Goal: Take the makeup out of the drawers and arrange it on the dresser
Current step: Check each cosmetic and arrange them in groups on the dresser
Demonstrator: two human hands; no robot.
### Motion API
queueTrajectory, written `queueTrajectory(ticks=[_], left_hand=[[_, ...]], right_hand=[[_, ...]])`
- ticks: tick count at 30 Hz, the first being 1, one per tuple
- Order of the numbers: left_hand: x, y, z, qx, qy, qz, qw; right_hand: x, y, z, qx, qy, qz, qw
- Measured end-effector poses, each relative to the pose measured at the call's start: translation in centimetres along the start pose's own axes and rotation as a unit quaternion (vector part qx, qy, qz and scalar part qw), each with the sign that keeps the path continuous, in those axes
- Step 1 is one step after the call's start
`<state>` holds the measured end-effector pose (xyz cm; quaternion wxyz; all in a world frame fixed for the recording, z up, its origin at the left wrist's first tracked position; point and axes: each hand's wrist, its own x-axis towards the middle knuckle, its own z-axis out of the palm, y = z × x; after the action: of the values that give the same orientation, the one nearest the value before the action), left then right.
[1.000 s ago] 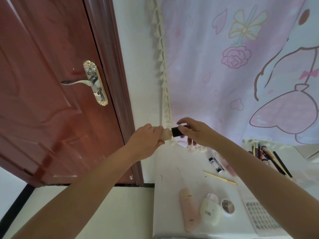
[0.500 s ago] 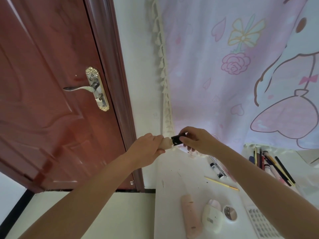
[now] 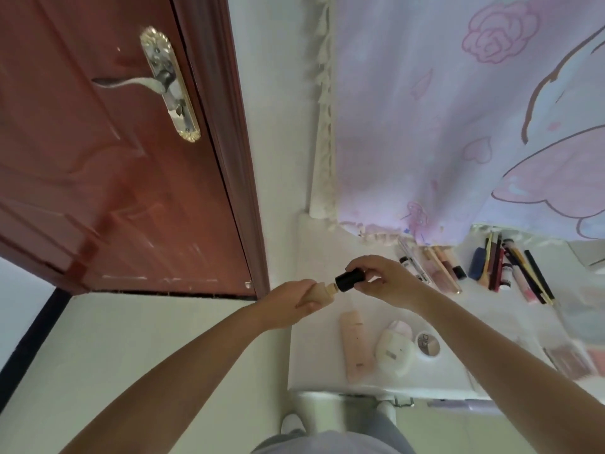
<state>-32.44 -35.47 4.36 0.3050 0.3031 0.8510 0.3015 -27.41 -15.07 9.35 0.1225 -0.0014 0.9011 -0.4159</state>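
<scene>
We see a beige makeup bottle (image 3: 322,291) with a black cap (image 3: 349,279) held above the near left corner of the white dresser (image 3: 314,355), tilted with the cap up and to the right. On the dresser lie a pale pink tube (image 3: 355,345), a white compact (image 3: 394,350) just beside it and a small round mirrored pot (image 3: 427,345). Farther back, a row of pencils, brushes and slim tubes (image 3: 510,270) lies side by side.

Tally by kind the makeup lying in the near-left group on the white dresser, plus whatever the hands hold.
Beige bottle with black cap, held by left hand and right hand: 1
Long pale pink tube: 1
White rounded compact: 1
Small round white jar: 1
Total: 4
</scene>
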Motion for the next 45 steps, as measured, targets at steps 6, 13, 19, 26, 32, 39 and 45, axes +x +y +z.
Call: queueTrajectory(ticks=[6,13,19,26,32,39,45], left_hand=[[1.1,-1.4,4.5,-0.068,-0.022,-0.009,0.997],[1.9,-2.0,7.2,-0.079,0.016,0.061,0.995],[1.3,-3.3,7.3,-0.109,0.030,0.036,0.993],[1.0,-4.4,6.6,-0.144,0.028,-0.007,0.989],[0.6,-4.6,6.8,-0.126,0.006,-0.001,0.992],[0.2,-4.6,7.3,-0.141,0.022,-0.006,0.990],[-0.1,-4.3,7.8,-0.140,0.043,-0.013,0.989]], right_hand=[[-0.6,1.5,2.1,-0.078,-0.025,0.012,0.997],[-1.8,2.6,3.3,-0.159,-0.052,0.006,0.986],[-1.5,2.0,4.9,-0.201,-0.055,-0.006,0.978],[-1.4,2.0,5.7,-0.109,-0.028,0.018,0.993],[-1.4,5.3,6.9,-0.171,-0.010,0.204,0.964],[1.0,6.4,9.7,-0.123,0.002,0.297,0.947],[1.6,7.4,8.8,-0.010,0.058,0.346,0.936]])
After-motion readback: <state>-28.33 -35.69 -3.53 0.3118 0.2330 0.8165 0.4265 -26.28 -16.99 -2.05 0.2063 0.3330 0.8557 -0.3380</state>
